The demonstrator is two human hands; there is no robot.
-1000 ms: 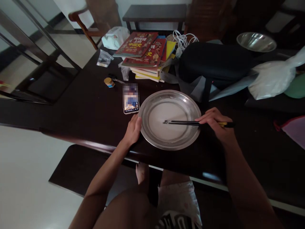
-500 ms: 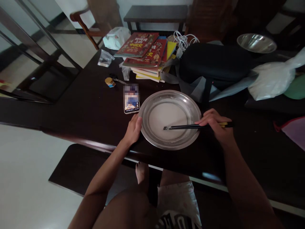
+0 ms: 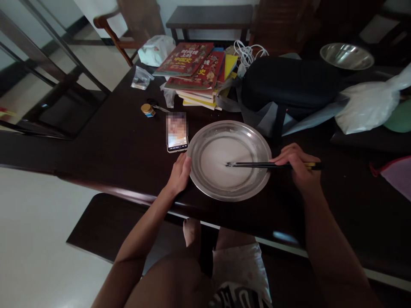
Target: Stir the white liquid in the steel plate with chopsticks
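Observation:
A wide, shallow metal basin (image 3: 196, 175) stands near the front edge of the dark table and holds a whitish liquid (image 3: 218, 156). My left hand (image 3: 180, 173) grips its left rim, thumb on top and the other fingers partly hidden beneath. Black chopsticks (image 3: 257, 165) with gold bands near the back end are pinched in my right hand (image 3: 297, 164), just past the basin's right rim. Their whitened tips dip into the liquid near its middle. Beyond my left hand lies a lit phone (image 3: 177, 141), close to the basin.
Behind the basin are a stack of books (image 3: 195, 77), a black case (image 3: 289, 85) and a white cable (image 3: 248, 53). A small jar (image 3: 148, 110) sits at left. On the right are a white plastic bag (image 3: 366, 107), a metal bowl (image 3: 346, 56) and a purple mesh cloth (image 3: 398, 175).
My right hand has shifted a little right and away from me, so the chopstick tips sit farther back in the liquid. The phone's picture has changed. My left hand stays on the rim.

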